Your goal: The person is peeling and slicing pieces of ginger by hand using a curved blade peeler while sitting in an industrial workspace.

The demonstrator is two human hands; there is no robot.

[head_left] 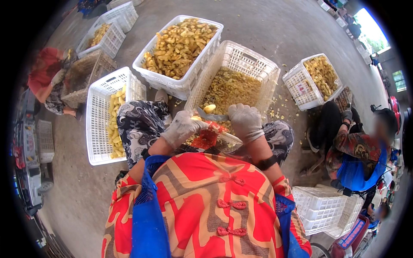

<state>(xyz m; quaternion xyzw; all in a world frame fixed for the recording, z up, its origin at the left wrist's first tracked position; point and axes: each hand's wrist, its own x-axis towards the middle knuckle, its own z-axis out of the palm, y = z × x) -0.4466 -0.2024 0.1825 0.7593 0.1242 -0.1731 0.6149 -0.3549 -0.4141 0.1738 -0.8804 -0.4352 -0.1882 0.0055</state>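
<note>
Two gloved hands at a knife, with crates around. The knife point(214, 116) is gripped in the closed right hand point(247, 122). The left hand point(183, 129) is narrowed, its fingers curled; what is held in it cannot be told. A pale yellow piece point(209, 109) is seen at the blade, between the hands, before the middle crate point(246, 56) of scraps point(232, 88). The piece is judged light, firm and probably slippery when damp; it is best held by its thick end, clear of the edge. Counted: one knife, one red mesh point(208, 136) below the hands, and, nearest by, four filled crates, namely the middle crate, left crate point(97, 124), far crate point(161, 82) and right crate point(301, 88). The heaped contents are too many to count.
</note>
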